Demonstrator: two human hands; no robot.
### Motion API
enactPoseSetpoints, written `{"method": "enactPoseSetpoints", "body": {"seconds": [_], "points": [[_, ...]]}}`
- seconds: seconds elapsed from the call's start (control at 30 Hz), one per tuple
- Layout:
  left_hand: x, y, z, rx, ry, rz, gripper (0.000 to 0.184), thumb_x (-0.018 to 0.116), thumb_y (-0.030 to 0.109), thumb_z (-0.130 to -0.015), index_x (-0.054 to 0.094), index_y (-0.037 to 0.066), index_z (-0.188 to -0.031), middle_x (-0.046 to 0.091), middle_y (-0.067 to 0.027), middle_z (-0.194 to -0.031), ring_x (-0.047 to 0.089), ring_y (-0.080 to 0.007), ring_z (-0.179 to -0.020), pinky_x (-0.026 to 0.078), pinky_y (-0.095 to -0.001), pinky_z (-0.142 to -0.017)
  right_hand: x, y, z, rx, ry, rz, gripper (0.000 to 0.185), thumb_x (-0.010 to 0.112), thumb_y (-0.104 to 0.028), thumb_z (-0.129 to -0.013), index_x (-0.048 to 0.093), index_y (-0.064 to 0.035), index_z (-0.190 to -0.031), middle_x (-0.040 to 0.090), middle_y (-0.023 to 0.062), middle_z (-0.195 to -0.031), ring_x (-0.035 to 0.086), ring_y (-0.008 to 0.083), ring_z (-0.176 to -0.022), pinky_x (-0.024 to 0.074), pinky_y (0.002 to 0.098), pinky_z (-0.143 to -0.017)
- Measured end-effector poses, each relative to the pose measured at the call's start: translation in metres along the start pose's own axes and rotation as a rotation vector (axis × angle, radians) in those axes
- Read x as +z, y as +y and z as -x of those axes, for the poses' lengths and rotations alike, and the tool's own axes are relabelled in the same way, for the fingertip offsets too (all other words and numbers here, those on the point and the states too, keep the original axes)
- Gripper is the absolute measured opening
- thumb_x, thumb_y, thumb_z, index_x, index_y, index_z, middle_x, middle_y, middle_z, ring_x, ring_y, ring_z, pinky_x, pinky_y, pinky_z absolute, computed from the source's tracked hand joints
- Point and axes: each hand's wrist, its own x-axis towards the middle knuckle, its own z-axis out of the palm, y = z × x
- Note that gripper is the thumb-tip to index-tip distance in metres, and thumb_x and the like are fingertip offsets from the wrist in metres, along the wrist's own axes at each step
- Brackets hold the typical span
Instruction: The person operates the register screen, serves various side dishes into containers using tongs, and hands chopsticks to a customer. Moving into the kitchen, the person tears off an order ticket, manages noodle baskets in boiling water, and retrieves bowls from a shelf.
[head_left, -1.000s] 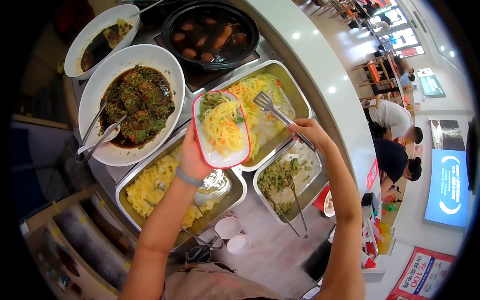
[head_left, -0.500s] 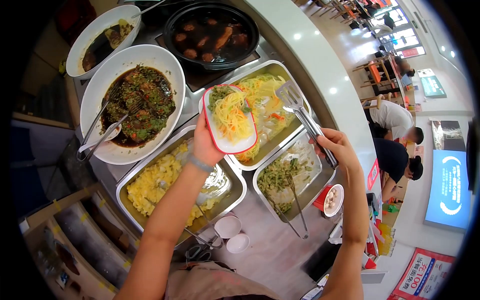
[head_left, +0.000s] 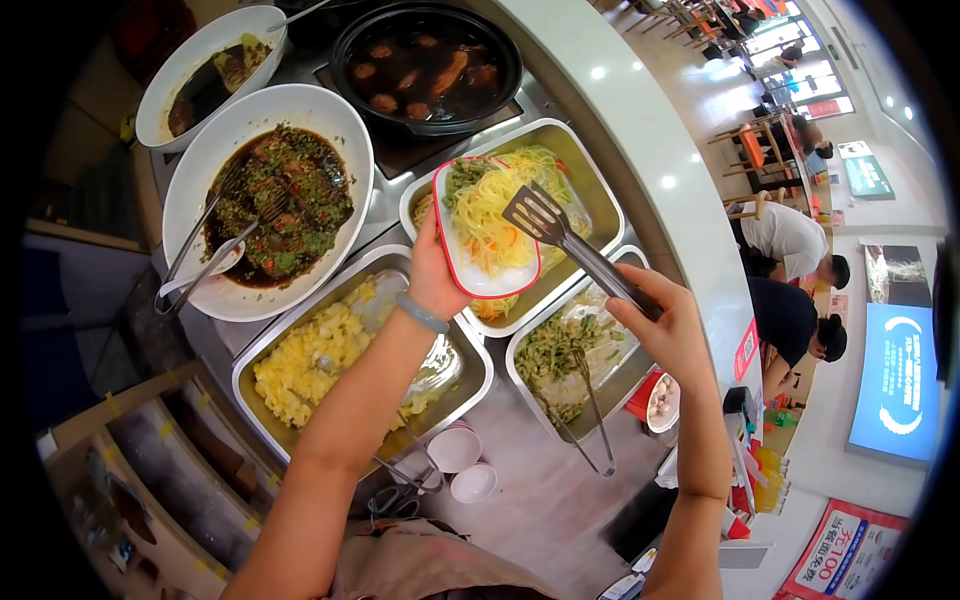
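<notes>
My left hand [head_left: 438,275] grips a small white dish [head_left: 508,282] with a red rim. On it lies a heap of yellow shredded vegetables [head_left: 490,225], with green pieces at the far end. My right hand [head_left: 665,325] is closed around metal serving tongs [head_left: 590,258], whose slotted end is over the right side of the dish. I cannot tell whether the tongs touch the food. Beneath and beyond the dish stands a steel tray [head_left: 612,205] of the same yellow shreds.
Nearer are steel trays of yellow chunks [head_left: 310,365] and green strips [head_left: 555,365], with tongs [head_left: 590,420] resting in the latter. Left are a large white bowl [head_left: 350,140] of dark sauced food and a black pot [head_left: 420,125]. Small bowls [head_left: 455,450] sit at the counter's front.
The dish in my left hand has shifted slightly right. My right hand has turned the tongs and brought their slotted end left and down, over the dish's food.
</notes>
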Motion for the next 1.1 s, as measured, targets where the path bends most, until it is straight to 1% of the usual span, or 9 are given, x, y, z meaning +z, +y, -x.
{"method": "enactPoseSetpoints", "body": {"seconds": [0.13,0.3,0.5,0.63,0.7,0.8,0.93,1.03,1.1], "points": [[0.003,0.001,0.004,-0.012,-0.015,-0.009,0.050,0.034,0.042,-0.095,0.043,0.007,-0.130,0.048,-0.0099,-0.131,0.047,-0.0267,-0.118,0.037,-0.0422,-0.101,-0.002,-0.019,0.009,-0.013,0.040,0.125,0.036,0.070,-0.008,-0.076,0.059,0.0041,-0.107,0.059,0.0060,-0.079,0.051,0.0090,-0.061,0.0405,0.0223,-0.053],[0.000,0.000,0.004,-0.052,-0.031,0.037,0.050,0.033,0.041,-0.095,0.042,0.007,-0.131,0.047,-0.0101,-0.132,0.047,-0.0271,-0.119,0.037,-0.0426,-0.101,0.011,-0.011,0.010,-0.267,0.129,0.323,0.044,0.072,-0.006,-0.071,0.057,0.0016,-0.112,0.061,0.0093,-0.088,0.055,0.0133,-0.063,0.0436,0.0248,-0.055],[0.011,0.002,0.012,-0.048,-0.073,-0.003,0.051,0.031,0.041,-0.095,0.041,0.008,-0.132,0.045,-0.0101,-0.134,0.046,-0.0273,-0.120,0.036,-0.0429,-0.102,0.001,-0.005,0.021,-0.222,0.257,0.139,0.045,0.070,-0.002,-0.072,0.057,0.0005,-0.116,0.061,0.0070,-0.092,0.055,0.0107,-0.071,0.0397,0.0209,-0.056],[0.013,0.007,0.018,-0.037,-0.095,0.001,0.051,0.033,0.042,-0.095,0.041,0.008,-0.132,0.045,-0.0100,-0.133,0.045,-0.0272,-0.121,0.035,-0.0430,-0.103,0.007,0.015,0.020,-0.165,0.285,-0.121,0.043,0.068,-0.005,-0.078,0.054,0.0033,-0.118,0.058,0.0010,-0.092,0.052,0.0066,-0.076,0.0404,0.0181,-0.066],[0.015,0.010,0.023,-0.022,-0.087,-0.006,0.051,0.034,0.042,-0.095,0.041,0.008,-0.132,0.045,-0.0100,-0.133,0.045,-0.0272,-0.121,0.035,-0.0430,-0.103,0.015,0.031,0.017,-0.022,0.381,-0.260,0.042,0.068,-0.008,-0.079,0.054,0.0035,-0.118,0.058,-0.0007,-0.091,0.051,0.0058,-0.076,0.0412,0.0181,-0.066],[0.016,0.016,0.036,-0.006,-0.011,0.004,0.050,0.035,0.040,-0.095,0.041,0.008,-0.132,0.044,-0.0109,-0.135,0.044,-0.0282,-0.121,0.034,-0.0439,-0.103,0.030,0.060,0.004,0.030,0.383,-0.201,0.043,0.069,-0.011,-0.080,0.054,0.0033,-0.118,0.057,-0.0027,-0.089,0.052,0.0048,-0.075,0.0414,0.0184,-0.064],[0.021,0.026,0.054,0.036,0.024,-0.029,0.049,0.035,0.038,-0.095,0.041,0.008,-0.132,0.044,-0.0107,-0.135,0.044,-0.0279,-0.122,0.033,-0.0439,-0.104,0.049,0.071,-0.004,0.104,0.299,0.148,0.048,0.074,-0.019,-0.074,0.057,0.0051,-0.112,0.060,0.0080,-0.083,0.053,0.0101,-0.064,0.0438,0.0237,-0.061],[0.026,0.035,0.066,0.034,-0.026,-0.065,0.048,0.035,0.038,-0.095,0.041,0.007,-0.132,0.044,-0.0105,-0.135,0.044,-0.0277,-0.121,0.034,-0.0437,-0.103,0.052,0.062,-0.002,0.002,0.289,-0.014,0.048,0.073,-0.020,-0.075,0.057,0.0056,-0.112,0.060,0.0064,-0.084,0.052,0.0095,-0.065,0.0439,0.0237,-0.062],[0.029,0.040,0.072,0.027,-0.030,-0.097,0.047,0.035,0.036,-0.095,0.041,0.007,-0.132,0.045,-0.0104,-0.134,0.045,-0.0275,-0.121,0.034,-0.0431,-0.103,0.054,0.051,0.006,0.055,0.286,-0.156,0.048,0.073,-0.020,-0.075,0.056,0.0061,-0.113,0.060,0.0051,-0.084,0.052,0.0090,-0.067,0.0438,0.0238,-0.062]]}}
